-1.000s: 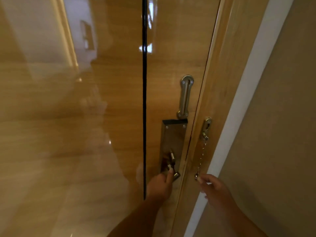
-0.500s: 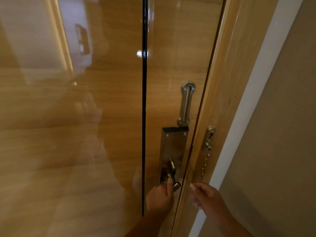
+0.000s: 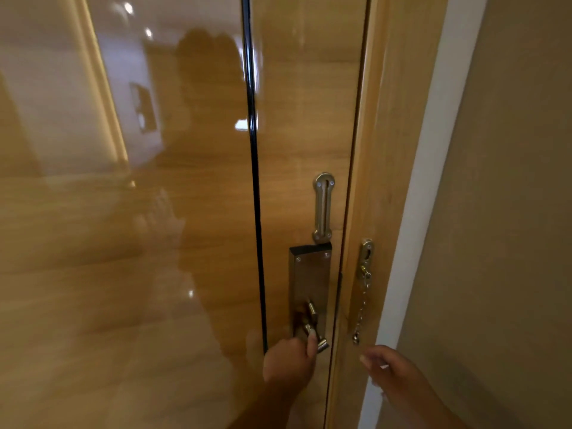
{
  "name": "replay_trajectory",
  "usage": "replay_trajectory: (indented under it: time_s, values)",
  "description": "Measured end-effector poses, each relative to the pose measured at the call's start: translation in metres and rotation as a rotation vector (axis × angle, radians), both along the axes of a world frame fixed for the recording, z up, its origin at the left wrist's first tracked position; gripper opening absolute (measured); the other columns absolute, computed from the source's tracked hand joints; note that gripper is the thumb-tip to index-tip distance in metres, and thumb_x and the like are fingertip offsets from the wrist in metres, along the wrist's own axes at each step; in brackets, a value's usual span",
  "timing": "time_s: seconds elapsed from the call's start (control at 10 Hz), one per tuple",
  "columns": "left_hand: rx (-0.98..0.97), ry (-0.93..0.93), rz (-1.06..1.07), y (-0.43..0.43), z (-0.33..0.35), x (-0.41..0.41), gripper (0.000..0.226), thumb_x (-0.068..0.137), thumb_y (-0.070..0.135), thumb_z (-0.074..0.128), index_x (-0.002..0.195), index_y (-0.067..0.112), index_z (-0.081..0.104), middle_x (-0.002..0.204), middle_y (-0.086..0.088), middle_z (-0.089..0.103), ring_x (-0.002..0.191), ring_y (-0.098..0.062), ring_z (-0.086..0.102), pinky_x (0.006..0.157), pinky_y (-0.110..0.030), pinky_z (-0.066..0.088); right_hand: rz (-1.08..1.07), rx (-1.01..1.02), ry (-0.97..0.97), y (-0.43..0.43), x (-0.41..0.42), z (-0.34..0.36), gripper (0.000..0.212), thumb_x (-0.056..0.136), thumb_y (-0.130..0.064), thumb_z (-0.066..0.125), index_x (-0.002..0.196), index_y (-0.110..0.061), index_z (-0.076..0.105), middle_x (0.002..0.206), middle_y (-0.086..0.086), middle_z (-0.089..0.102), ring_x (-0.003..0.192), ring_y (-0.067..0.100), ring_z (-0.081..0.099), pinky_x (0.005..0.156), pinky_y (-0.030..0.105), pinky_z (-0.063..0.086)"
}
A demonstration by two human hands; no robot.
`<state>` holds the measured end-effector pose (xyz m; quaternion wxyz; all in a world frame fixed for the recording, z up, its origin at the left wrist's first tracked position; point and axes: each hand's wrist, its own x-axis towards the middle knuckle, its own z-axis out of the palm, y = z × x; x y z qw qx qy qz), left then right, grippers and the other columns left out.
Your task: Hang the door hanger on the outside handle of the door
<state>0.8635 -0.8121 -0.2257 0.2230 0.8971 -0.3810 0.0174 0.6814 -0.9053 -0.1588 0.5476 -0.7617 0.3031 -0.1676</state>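
Note:
A glossy wooden door [image 3: 297,125] fills the left and middle of the view, shut against its frame [image 3: 380,150]. A steel lock plate [image 3: 309,280] carries a metal lever handle [image 3: 314,332] low on the door. My left hand [image 3: 289,363] is closed around that handle, thumb on top. My right hand [image 3: 393,373] hovers just below the hanging security chain [image 3: 360,308], fingers loosely curled, holding nothing. No door hanger is visible.
The chain's slotted track [image 3: 323,209] is screwed to the door above the lock plate. The chain's anchor [image 3: 366,258] sits on the frame. A white trim strip [image 3: 433,150] and a beige wall [image 3: 510,212] lie to the right.
My right hand let go of the chain's end and dropped away from it; the chain now hangs free. My left hand has stayed on the lever handle.

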Motion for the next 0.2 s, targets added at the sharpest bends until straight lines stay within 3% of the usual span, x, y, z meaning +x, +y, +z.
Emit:
replay_trajectory:
  time_s: [0.1,0.2]
  values:
    - [0.079,-0.115,-0.065,0.007,0.03,0.0,0.05,0.094,0.053,0.019,0.07,0.023,0.052,0.055,0.007,0.046,0.046,-0.009,0.044,0.045,-0.027,0.027,0.058,0.037,-0.018,0.01,-0.012,0.01,0.007,0.088,-0.01,0.058,0.088,-0.016,0.061,0.083,0.0,0.057,0.074,0.009,0.054,0.048,0.005,0.043]
    - [-0.04,-0.082,-0.07,0.016,0.058,-0.009,0.036,0.095,0.047,0.032,0.074,0.024,0.052,0.07,0.006,0.055,0.068,-0.014,0.053,0.064,-0.032,0.033,0.064,0.028,-0.013,0.018,-0.03,0.022,0.006,0.088,-0.019,0.06,0.09,-0.024,0.062,0.09,-0.005,0.059,0.083,0.008,0.056,0.058,0.014,0.046]
